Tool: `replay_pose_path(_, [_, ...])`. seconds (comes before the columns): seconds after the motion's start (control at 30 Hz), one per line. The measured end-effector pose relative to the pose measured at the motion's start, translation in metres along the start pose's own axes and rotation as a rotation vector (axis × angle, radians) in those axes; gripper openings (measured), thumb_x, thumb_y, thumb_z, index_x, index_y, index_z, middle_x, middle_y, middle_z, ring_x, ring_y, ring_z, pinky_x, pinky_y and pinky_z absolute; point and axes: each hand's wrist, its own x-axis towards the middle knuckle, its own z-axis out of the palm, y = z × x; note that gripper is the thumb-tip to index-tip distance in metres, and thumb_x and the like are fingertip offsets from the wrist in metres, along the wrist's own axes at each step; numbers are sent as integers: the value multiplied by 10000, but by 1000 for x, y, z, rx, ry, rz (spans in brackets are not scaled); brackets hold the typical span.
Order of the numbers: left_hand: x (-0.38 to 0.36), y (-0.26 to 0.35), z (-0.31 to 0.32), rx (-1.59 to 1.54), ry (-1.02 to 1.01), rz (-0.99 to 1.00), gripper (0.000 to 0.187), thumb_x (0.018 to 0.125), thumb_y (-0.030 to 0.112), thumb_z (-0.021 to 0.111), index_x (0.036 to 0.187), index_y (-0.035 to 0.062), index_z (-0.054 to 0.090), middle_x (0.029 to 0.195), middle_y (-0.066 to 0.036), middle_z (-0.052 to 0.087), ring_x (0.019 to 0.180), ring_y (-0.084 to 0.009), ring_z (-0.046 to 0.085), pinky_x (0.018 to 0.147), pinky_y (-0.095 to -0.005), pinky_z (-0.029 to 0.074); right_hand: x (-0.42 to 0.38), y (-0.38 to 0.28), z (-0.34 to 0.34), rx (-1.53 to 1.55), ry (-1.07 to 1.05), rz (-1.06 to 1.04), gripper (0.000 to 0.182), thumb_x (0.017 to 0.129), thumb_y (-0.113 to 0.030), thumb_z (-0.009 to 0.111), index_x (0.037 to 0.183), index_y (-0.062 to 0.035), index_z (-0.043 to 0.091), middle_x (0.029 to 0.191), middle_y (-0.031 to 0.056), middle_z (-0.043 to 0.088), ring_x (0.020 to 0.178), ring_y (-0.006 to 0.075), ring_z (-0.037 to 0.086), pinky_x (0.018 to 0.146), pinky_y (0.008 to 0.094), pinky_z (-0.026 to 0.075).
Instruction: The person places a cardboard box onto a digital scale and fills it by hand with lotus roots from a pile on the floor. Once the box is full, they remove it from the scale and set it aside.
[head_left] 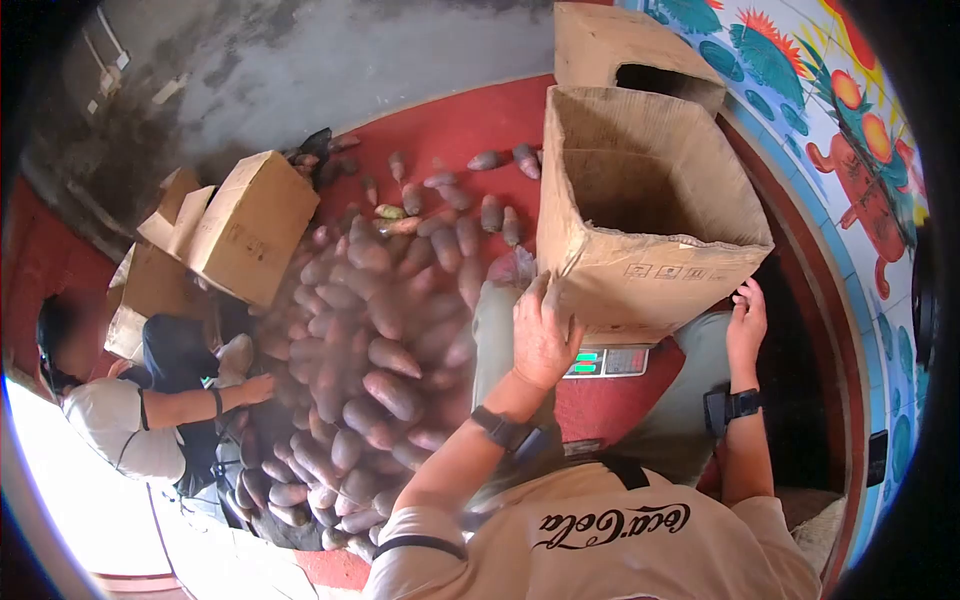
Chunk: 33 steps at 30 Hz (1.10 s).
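A tall open-topped cardboard box [680,265] stands between my knees, its inside dark. My left hand [545,335] lies against its near left corner, fingers on the cardboard. On the other side, my right hand [746,325] has its fingertips curled at the near right corner, so the box sits between both hands. Below the box shows a digital scale [606,362] with green lit displays and a keypad; the box hides the rest of it. To the left of my left leg spreads a large heap of sweet potatoes [393,395].
Another cardboard box [635,50] stands behind mine, by the painted wall [860,150]. Across the heap, a person [130,425] sits reaching a hand toward the sweet potatoes. Tilted cardboard boxes [250,230] are beside that person. The floor [450,115] is red.
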Motion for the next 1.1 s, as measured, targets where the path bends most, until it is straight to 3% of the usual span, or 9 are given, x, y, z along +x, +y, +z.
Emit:
replay_pose_path(0.43, [6,0,8,11,32,68,762,688,30,676,1357,10,313,1381,-334,332,1174,-482,434,962,-514,391,2,10,0,20,15,-30,390,924,14,456,1307,-44,493,1102,139,633,967,229,619,879,347,482])
replay_pose_path(0.57, [5,1,11,-38,10,34,702,710,42,693,1324,3,355,1356,-330,363,1241,-481,404,1038,-530,348,2,6,-2,22,-8,-27,373,944,5,441,1313,-38,481,1116,141,627,977,236,619,879,348,482])
replay_pose_path(1.1, [7,5,12,33,-31,84,706,703,31,666,1331,-9,346,1382,-326,342,1175,-486,441,995,-515,377,2,-8,-6,52,-16,6,342,968,-31,414,1301,-30,490,1121,152,624,994,247,616,893,353,471])
